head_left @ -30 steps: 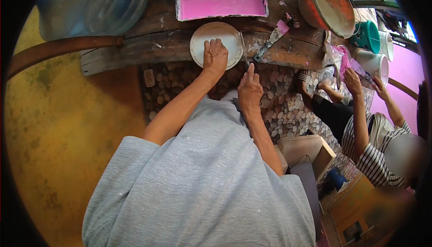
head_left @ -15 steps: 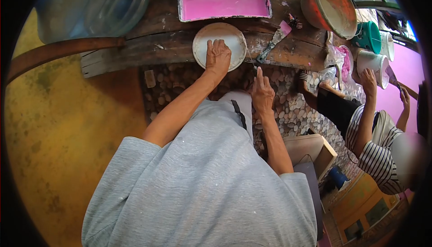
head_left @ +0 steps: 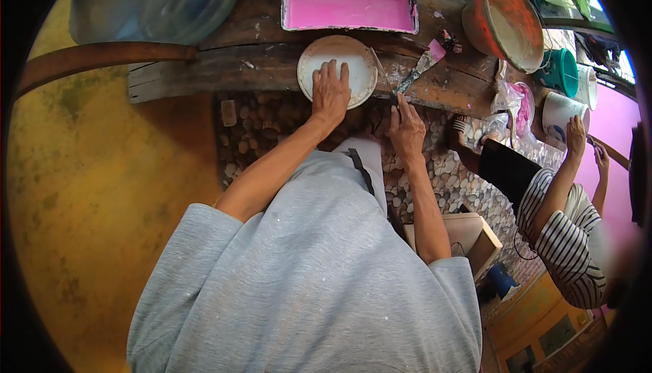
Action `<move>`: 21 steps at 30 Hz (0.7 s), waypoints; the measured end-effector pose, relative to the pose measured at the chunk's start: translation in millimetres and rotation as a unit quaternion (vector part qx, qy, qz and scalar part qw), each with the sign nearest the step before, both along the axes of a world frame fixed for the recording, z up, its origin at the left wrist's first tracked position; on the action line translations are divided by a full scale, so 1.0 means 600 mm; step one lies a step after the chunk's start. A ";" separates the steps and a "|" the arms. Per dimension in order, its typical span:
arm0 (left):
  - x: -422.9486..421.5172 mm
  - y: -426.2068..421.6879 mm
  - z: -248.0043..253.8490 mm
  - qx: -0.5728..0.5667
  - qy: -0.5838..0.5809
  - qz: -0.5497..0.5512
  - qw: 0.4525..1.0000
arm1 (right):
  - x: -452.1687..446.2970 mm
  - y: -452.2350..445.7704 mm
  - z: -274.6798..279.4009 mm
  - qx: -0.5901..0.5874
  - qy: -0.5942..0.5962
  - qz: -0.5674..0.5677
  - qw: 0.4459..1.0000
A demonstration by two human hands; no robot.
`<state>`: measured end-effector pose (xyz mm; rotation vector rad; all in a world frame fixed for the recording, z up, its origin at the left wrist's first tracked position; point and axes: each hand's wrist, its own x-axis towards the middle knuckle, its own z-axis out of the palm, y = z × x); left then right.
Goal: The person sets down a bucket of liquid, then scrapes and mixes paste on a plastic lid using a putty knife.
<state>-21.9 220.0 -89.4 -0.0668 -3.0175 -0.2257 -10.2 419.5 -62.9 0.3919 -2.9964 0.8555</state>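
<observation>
A round white lid or shallow dish (head_left: 362, 67) lies at the front edge of a dark wooden bench. My left hand (head_left: 331, 94) rests on it, palm down with fingers slightly apart and nothing seen in them. Just right of the lid, my right hand (head_left: 409, 132) is closed around the dark handle of a thin-bladed tool (head_left: 380, 64), whose blade shows nearly edge-on beside the rim. A paint-smeared scraper with a pink tip (head_left: 420, 67) lies on the wood beyond that hand. Behind the lid sits a tray of pink paint (head_left: 350, 7).
A large clear bottle (head_left: 153, 3) lies at the back left near a curved wooden bar (head_left: 109, 56). At the right are an orange-stained basin (head_left: 483, 23), a green bucket (head_left: 558, 74) and white buckets (head_left: 562, 116). A co-worker in a striped shirt (head_left: 564, 251) holds a tool there.
My left hand's fingers have spread from a bunched pose on the lid. My right hand has shifted right with its tool. The co-worker's hands and tool have moved right and down.
</observation>
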 end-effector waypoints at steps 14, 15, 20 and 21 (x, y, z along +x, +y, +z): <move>0.088 0.124 -0.032 0.798 -0.228 0.467 0.306 | -0.009 0.013 0.000 0.016 -0.027 0.048 0.998; 0.076 0.141 -0.039 0.808 -0.171 0.478 0.299 | -0.011 0.015 0.000 0.019 -0.028 0.057 0.998; 0.042 0.181 -0.075 0.793 -0.013 0.557 0.248 | -0.020 0.027 0.002 0.005 -0.031 0.081 0.996; 0.040 0.186 -0.070 0.794 -0.010 0.556 0.244 | -0.021 0.030 0.003 0.007 -0.029 0.085 0.996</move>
